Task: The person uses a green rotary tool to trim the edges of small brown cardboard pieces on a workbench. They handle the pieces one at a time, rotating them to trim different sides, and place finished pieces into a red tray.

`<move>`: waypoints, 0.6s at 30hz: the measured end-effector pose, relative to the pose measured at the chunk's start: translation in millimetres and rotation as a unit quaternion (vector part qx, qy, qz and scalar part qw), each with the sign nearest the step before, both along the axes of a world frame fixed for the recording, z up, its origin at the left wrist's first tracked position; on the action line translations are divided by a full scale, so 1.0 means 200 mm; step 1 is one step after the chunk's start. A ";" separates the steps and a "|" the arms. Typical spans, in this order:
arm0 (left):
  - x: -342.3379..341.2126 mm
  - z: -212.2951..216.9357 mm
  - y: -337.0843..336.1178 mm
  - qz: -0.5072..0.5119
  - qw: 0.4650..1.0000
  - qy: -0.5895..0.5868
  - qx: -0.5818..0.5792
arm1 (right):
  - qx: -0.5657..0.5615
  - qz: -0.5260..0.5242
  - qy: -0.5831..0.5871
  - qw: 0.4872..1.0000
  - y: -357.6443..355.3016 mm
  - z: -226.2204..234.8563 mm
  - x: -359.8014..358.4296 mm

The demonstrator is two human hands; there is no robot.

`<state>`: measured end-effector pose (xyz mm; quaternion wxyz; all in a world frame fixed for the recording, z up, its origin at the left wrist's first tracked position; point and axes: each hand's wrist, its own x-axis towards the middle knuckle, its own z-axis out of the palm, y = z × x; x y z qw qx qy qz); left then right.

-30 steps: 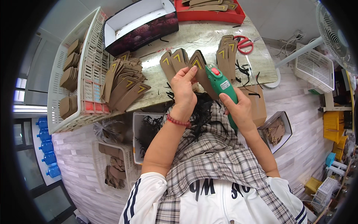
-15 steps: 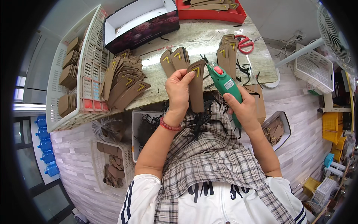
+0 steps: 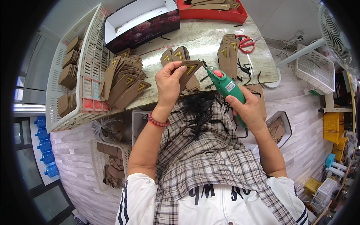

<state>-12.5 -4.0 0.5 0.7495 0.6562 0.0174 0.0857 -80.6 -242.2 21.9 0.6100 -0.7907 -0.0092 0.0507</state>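
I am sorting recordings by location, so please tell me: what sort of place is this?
Probably a small workshop: brown pieces with yellow V marks are piled on a worktable, the right hand holds a green power tool, and black scraps lie on a plaid apron.

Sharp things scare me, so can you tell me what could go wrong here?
The green cutter in the right hand points at the brown piece, very near its edge, so a slip might nick the piece, or maybe the fingers of the left hand pinching it. Black scraps heaped on the plaid apron could slide off too.
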 end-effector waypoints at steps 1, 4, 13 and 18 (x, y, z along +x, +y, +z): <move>0.00 0.00 0.01 -0.004 1.000 0.002 0.014 | 0.001 0.003 0.000 1.000 0.00 0.00 0.00; 0.01 0.01 0.04 -0.018 0.999 0.009 0.048 | -0.006 0.015 -0.007 1.000 -0.02 -0.01 0.00; 0.06 0.07 0.15 -0.080 0.981 -0.001 0.175 | -0.078 0.060 0.001 0.995 -0.04 0.06 0.02; 0.05 0.12 0.18 -0.107 0.971 -0.001 0.212 | -0.075 0.073 0.012 0.994 0.01 0.08 0.03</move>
